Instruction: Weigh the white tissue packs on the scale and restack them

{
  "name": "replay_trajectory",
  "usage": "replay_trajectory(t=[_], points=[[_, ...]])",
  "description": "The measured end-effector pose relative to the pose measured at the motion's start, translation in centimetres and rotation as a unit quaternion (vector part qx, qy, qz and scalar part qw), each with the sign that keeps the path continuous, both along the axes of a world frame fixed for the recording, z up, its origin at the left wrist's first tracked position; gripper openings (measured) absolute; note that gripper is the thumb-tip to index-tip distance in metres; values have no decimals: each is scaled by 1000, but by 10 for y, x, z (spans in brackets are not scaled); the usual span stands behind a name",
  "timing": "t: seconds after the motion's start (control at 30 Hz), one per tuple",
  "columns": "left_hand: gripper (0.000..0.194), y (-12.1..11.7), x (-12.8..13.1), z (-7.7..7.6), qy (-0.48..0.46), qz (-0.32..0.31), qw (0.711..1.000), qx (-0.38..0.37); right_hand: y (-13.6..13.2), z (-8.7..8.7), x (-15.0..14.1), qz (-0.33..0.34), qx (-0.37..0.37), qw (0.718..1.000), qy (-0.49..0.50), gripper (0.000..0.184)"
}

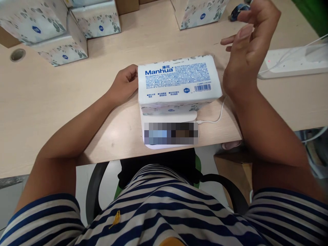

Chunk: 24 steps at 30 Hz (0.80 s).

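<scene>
A tissue pack [179, 80] with "Manhua" in blue print rests on a flat white device [167, 118] near the table's front edge. The device's front strip is pixelated. My left hand [126, 82] is against the pack's left end, its fingers curled in and the tips partly hidden behind the pack. Raised beside the pack's right end is my right hand [247, 51], fingers apart and bent, holding nothing. Its wrist is close to the pack's right corner.
More tissue packs [63, 51] are stacked at the back left, and another tissue pack [201, 13] stands at the back. A white power strip [287, 63] lies right. A white cable [215, 120] runs from the device. Below the table are chair armrests and a cardboard box [234, 167].
</scene>
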<state>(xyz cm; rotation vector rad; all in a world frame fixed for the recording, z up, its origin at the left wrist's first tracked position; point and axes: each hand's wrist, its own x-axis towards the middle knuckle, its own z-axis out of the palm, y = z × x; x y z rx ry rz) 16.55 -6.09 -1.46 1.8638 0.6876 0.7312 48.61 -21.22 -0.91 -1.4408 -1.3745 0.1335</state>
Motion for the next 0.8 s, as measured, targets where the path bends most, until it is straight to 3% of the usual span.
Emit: replay_trajectory(t=[0.1,0.27,0.4,0.67,0.8], points=[[38,-1,0,1,2,2,1000,-6,0,1,-4,-19,98,994,-34,65],[38,-1,2,2,-4,23,1000,-21,2,-3,-1,-18,89,995,-41,62],[36,1,3,0,-17,50,998,-31,6,-8,4,8,126,991,-48,61],[33,3,2,-2,-17,53,998,-41,-3,3,-7,-17,76,996,-43,63],[34,2,2,-2,-14,48,998,-40,2,-2,-3,-22,67,996,-55,64]])
